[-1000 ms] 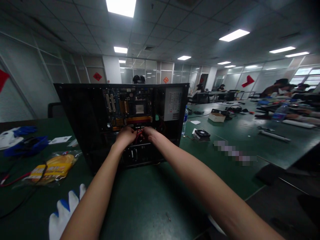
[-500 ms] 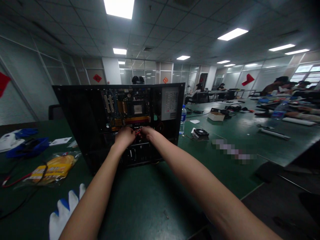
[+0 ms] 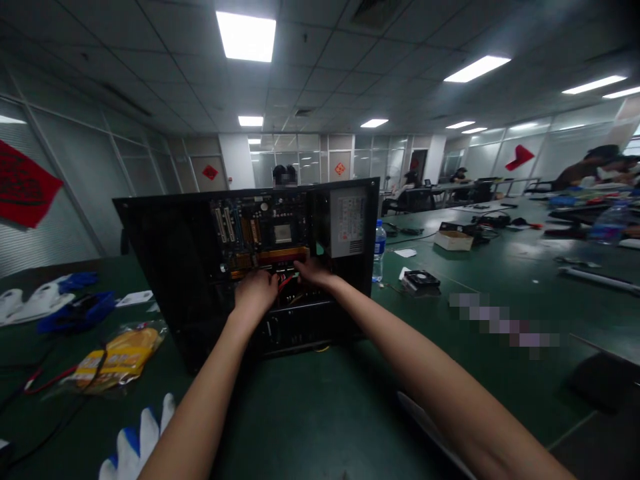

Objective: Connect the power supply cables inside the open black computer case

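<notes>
An open black computer case (image 3: 160,260) stands upright on the table, its inside facing me. In it are a motherboard (image 3: 293,220) with a bare square processor area, and a power supply (image 3: 347,223) at upper right. My left hand (image 3: 257,293) is closed on a thin red cable (image 3: 285,283) below the orange memory slots (image 3: 270,255). Just right of it, my right hand (image 3: 316,273) is inside the case with its fingers curled at the motherboard's lower edge. What its fingertips hold is hidden.
A packaged bread (image 3: 120,353), a white-and-blue glove (image 3: 137,440) and a blue pouch (image 3: 77,312) lie at left. Right of the case are a water bottle (image 3: 379,250), a cooling fan (image 3: 421,281) and a small open box (image 3: 453,239). People sit farther off at right.
My right hand has moved right, away from my left, opening a gap where the red cable shows. The view has also shifted slightly, so the case sits lower and farther right.
</notes>
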A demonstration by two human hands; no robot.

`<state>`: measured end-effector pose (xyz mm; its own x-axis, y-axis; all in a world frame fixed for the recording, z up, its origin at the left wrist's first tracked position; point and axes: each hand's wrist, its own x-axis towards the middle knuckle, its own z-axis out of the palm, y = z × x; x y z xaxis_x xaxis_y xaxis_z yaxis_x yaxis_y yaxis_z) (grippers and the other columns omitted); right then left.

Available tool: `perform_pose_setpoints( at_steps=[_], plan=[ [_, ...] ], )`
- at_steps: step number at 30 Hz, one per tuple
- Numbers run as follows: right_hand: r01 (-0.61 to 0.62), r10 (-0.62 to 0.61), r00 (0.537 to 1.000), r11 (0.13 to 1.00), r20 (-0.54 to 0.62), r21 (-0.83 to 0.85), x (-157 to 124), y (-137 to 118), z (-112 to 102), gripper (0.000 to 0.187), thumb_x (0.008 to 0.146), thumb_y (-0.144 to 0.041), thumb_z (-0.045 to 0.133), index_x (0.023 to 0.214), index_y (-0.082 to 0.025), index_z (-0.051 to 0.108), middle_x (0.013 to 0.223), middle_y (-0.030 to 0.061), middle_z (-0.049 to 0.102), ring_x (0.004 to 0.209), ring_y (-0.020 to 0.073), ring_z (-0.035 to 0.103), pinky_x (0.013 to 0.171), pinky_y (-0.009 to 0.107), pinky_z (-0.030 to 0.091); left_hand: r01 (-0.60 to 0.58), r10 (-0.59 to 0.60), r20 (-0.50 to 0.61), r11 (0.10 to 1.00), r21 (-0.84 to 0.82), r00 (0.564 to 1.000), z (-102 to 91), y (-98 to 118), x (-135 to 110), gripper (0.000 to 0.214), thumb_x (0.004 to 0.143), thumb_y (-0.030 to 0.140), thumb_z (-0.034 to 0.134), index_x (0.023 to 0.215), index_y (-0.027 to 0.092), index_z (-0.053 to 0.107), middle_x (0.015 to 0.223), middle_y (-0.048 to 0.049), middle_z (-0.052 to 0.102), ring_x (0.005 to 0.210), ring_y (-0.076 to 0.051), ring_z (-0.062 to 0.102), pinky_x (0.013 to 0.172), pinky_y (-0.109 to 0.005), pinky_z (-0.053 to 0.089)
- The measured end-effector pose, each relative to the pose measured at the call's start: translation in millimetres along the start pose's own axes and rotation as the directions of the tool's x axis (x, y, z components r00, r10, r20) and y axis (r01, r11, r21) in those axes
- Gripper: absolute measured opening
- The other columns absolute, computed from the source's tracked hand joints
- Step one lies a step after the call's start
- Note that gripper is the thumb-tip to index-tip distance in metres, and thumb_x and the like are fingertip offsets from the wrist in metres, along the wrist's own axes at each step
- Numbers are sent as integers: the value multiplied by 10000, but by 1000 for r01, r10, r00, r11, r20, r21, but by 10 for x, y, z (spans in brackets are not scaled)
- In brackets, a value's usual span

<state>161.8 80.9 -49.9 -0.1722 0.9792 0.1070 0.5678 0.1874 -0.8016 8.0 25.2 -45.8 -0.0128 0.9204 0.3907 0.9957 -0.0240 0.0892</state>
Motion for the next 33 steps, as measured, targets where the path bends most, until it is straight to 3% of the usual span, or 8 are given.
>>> perform_pose_setpoints(
  at_steps=[2,5,10,19,26,33],
  plan=[
    [119,-121,991,992,-51,-42,-25,9,-1,562,1008,-346,394,499,-160,544,440,-5,472,448,108,470,523,239,336,12,-12,18,1000,25,1000,-19,26,-21,454,947,421,383,939,143,743,949,-182,738,898,-305,702,731,-356,528],
    [318,-327,942,942,-70,-110,-109,-15,27,540,996,-380,424,544,-148,605,484,-5,526,510,114,516,566,240,327,6,-7,47,1000,22,999,-29,48,-29,445,950,400,386,942,134,742,944,-187,738,892,-297,705,730,-341,521],
    [431,-451,891,878,-57,-206,-237,-35,34,519,1002,-377,411,637,-131,687,551,28,613,552,131,550,568,254,307,-53,57,101,998,-41,993,15,24,3,391,942,355,415,895,149,743,916,-171,744,853,-271,707,728,-320,507],
    [513,-491,857,784,157,-350,-367,-50,4,420,985,-359,451,796,-135,753,786,116,739,698,180,647,583,261,332,-100,102,96,995,-24,990,29,8,18,335,925,286,427,904,145,731,932,-157,750,878,-256,704,728,-303,489],
    [546,-502,837,750,216,-374,-389,-49,-14,442,993,-365,423,818,-131,754,792,118,740,684,178,656,583,259,345,-129,125,136,991,22,983,-13,29,-1,317,892,257,439,830,156,733,858,-143,747,847,-257,706,705,-298,498],
    [475,-437,879,763,192,-439,-412,-81,-33,512,1011,-428,361,923,-122,762,937,155,748,883,226,694,692,260,421,-31,23,41,982,187,999,-55,137,-73,407,913,325,388,932,121,739,901,-198,727,842,-328,705,694,-379,538]
  ],
)
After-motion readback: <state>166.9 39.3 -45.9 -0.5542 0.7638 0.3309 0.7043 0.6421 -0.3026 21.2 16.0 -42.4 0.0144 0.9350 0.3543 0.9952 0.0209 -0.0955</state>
